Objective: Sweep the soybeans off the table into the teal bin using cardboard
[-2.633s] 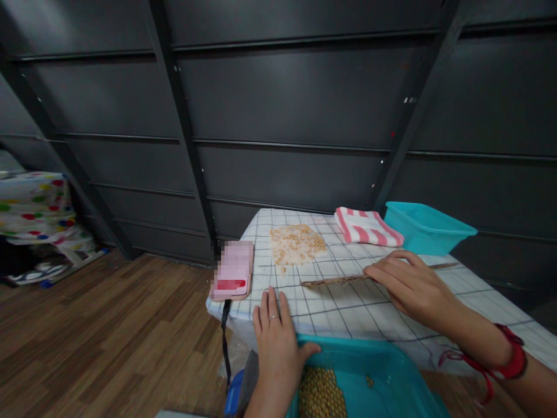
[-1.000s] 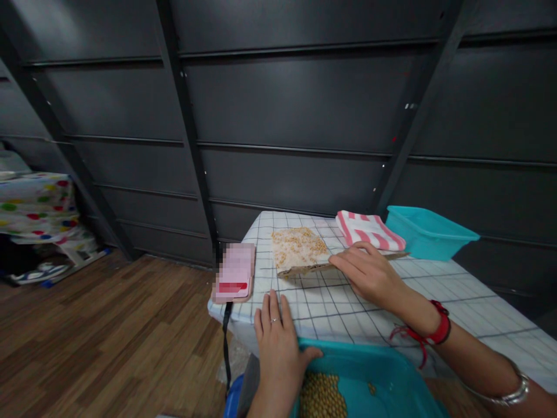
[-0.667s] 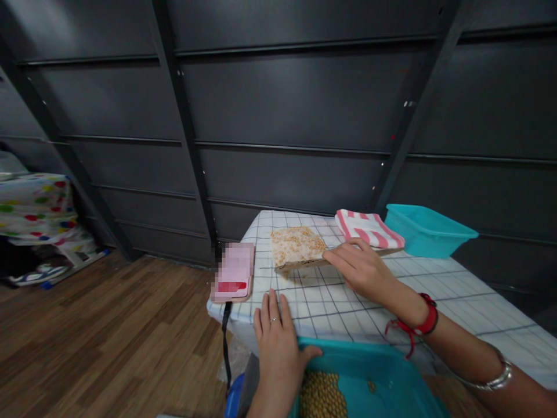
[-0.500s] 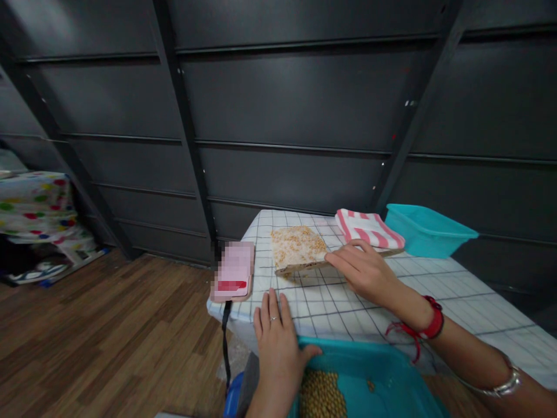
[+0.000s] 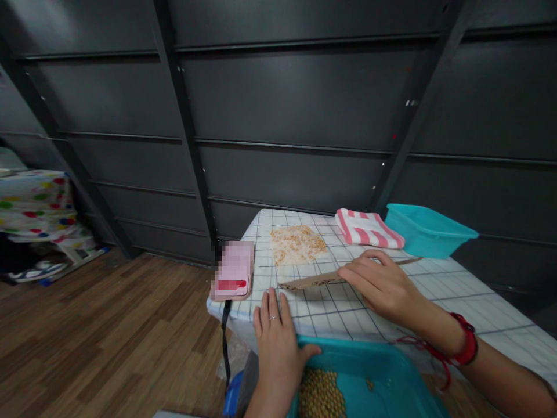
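In the head view my right hand (image 5: 376, 284) is closed on a strip of cardboard (image 5: 311, 281), whose corrugated edge shows. The strip stands tilted over the tablecloth, on the near side of a flat, squarish patch of white and yellow grains (image 5: 299, 244). My left hand (image 5: 278, 342) lies with its fingers stretched out toward the table's near edge, and its thumb reaches over the rim of a teal bin (image 5: 365, 348). A heap of yellow-brown beans (image 5: 321, 395) fills the bin's left part, with a few more lying apart from it.
A pink-and-white striped towel (image 5: 369, 229) lies folded at the back beside a teal basin (image 5: 429, 232). The checked tablecloth (image 5: 456, 302) covers the table. A pink phone-like object (image 5: 235, 270) lies at the left edge, with a dark strap (image 5: 226, 342) hanging below. Behind stands a dark panelled wall (image 5: 287, 98).
My right hand has moved right and slightly toward me, and the cardboard strip has come away from the grains' near edge. My left hand has stayed in place.
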The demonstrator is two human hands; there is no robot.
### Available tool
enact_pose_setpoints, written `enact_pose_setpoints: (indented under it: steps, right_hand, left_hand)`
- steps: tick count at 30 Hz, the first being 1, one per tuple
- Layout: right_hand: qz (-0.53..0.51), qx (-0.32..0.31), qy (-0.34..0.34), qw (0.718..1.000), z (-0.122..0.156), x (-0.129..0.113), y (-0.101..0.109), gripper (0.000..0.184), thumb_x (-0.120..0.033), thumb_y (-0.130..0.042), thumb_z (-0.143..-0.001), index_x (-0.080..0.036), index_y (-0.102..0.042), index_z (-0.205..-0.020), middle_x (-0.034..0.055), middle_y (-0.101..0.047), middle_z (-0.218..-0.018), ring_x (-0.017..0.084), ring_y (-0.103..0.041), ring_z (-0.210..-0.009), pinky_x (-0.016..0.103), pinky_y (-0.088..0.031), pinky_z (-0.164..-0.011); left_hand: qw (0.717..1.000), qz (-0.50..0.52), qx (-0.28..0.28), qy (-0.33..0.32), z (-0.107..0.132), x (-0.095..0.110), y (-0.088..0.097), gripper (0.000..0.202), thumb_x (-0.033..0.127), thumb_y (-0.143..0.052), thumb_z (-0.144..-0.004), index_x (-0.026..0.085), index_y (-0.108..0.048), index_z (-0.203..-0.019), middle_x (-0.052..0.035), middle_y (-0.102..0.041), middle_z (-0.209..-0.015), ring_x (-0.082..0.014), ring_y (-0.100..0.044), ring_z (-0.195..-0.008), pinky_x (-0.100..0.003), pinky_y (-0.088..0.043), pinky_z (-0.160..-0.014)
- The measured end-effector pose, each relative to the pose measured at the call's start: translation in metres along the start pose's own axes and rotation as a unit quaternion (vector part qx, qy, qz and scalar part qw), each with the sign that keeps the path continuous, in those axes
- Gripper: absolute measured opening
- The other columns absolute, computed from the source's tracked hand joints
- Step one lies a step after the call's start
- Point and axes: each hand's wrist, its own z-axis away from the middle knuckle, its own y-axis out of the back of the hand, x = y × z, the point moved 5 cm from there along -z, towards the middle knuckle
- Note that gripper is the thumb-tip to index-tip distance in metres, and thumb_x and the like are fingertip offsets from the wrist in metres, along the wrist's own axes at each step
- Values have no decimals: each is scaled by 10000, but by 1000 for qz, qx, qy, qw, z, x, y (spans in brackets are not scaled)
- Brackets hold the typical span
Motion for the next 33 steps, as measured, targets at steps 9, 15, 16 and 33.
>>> enact_pose_setpoints:
  steps: [9, 15, 16, 33]
  right_hand:
    - [2, -11, -8, 1000, 2, -5, 9, 269, 25, -322, -811, -123, -519, -918, 62, -635, -733, 149, -533, -676, 331, -394, -696]
    - [4, -17, -9, 1000, 7, -6, 14, 248, 26, -350, -808, -125, -512, -920, 56, -639, -733, 144, -535, -670, 333, -392, -711]
    - [7, -12, -10, 1000, 7, -5, 15, 257, 32, -348, -801, -125, -510, -925, 58, -638, -734, 146, -534, -672, 334, -392, -710]
    - [-4, -18, -14, 1000, 6, -2, 8, 269, 13, -335, -806, -135, -522, -928, 55, -641, -747, 149, -537, -687, 335, -393, -701]
  left_hand:
    - [1000, -2, 6, 5, -1, 1, 2, 1008, 466, -792, -391, 25, -428, -1221, -286, -393, -1322, -428, -354, -1210, -590, -331, -945]
    - [1000, 5, 18, -9, 2, -2, -3, 986, 507, -745, -463, 57, -379, -1260, -262, -384, -1340, -408, -344, -1224, -591, -318, -955]
    - [1000, 6, 18, -13, 3, -3, -4, 995, 515, -736, -474, 53, -361, -1271, -264, -376, -1344, -409, -336, -1230, -593, -316, -955]
    - [1000, 14, 18, 8, 1, 0, -2, 990, 457, -740, -472, 39, -337, -1274, -265, -391, -1334, -404, -339, -1231, -587, -306, -970]
